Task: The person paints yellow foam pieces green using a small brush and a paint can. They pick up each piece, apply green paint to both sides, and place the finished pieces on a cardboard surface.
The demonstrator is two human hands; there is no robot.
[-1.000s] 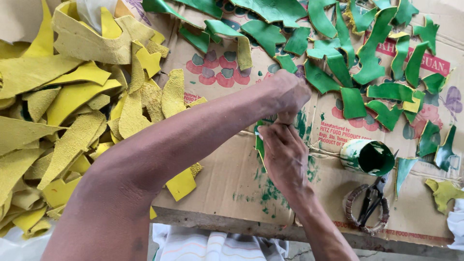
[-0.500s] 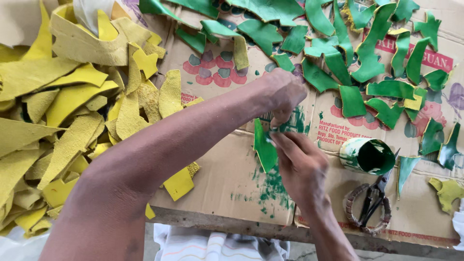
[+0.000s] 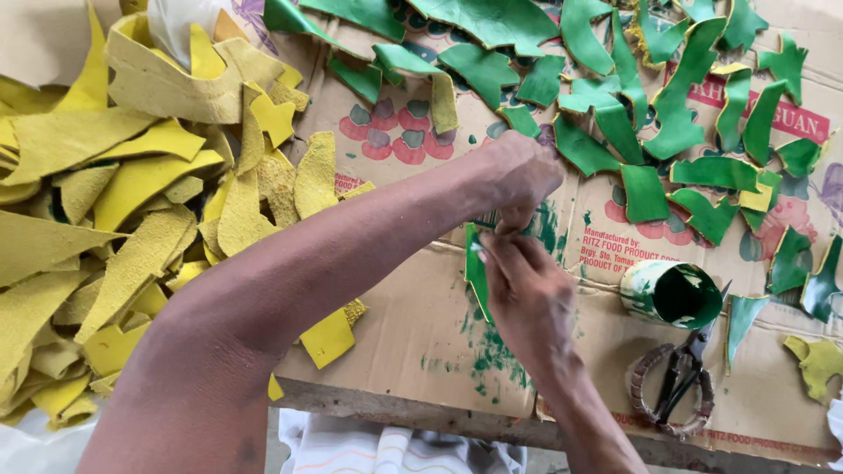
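Both hands meet at the middle of the flattened cardboard (image 3: 413,333) that covers the tabletop (image 3: 421,420). The left hand (image 3: 518,175) reaches across from the left side, its fist curled and fingers closed down at the top end of a narrow green strip (image 3: 477,272); what else those fingers may pinch is hidden under the knuckles. The right hand (image 3: 527,294) comes up from the lower edge, its fingers closed on the same strip, thumb and fingertips pressed along its right edge. The strip stands almost upright between the two hands, just above a patch of green paint smears (image 3: 487,360) on the cardboard.

To the left lies a heap of yellow scraps (image 3: 132,219), rough and suede-like. Across the top and right, green-painted pieces (image 3: 645,189) are spread apart from one another, seemingly laid out to dry. Right of the hands a small can (image 3: 672,294), green inside, lies tipped on its side, and below it scissors (image 3: 680,377) rest inside a woven ring (image 3: 667,395).

The step in hand looks like colouring one piece: the strip is already green on the face that shows. The next move likely calls for a light grip by the edges, so the wet face is not smudged, and a free spot among the green pieces
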